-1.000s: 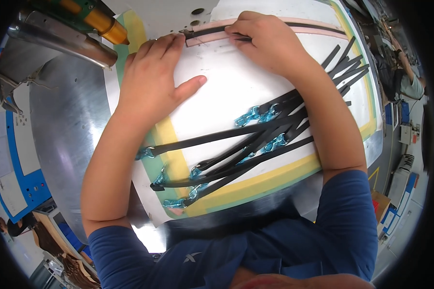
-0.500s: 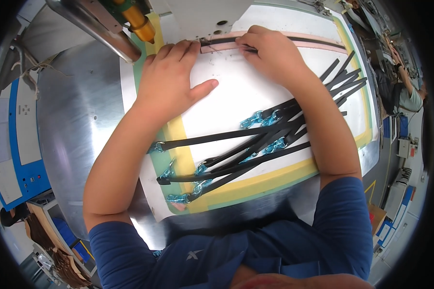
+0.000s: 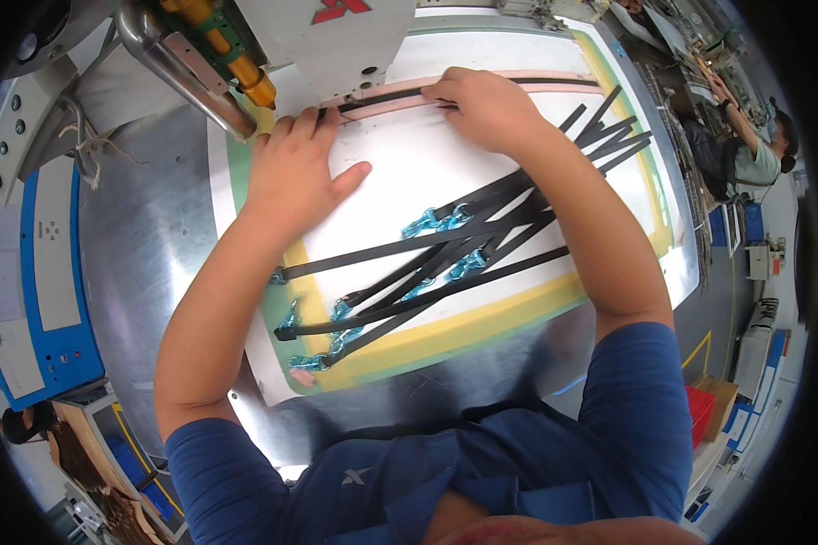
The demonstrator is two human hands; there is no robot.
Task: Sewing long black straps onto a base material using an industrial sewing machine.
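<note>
Two hands at one black strap (image 3: 386, 97), lying lengthwise left to right between pink strips (image 3: 391, 108) on the far part of a white board (image 3: 391, 153). Left hand (image 3: 291, 173): nearer the strap's left end, palm down, fingers slightly spread, thumb apart, no grip seen. Machine head (image 3: 332, 45): just beyond that end, limiting room. Right hand (image 3: 486, 109): fingers curled to thumb, apparently pinching the strap partway along. Rightward, strap runs toward the yellow tape (image 3: 463, 329) border. Nearer the body: bare board, then piled straps (image 3: 427, 242), partly covered by the right forearm
</note>
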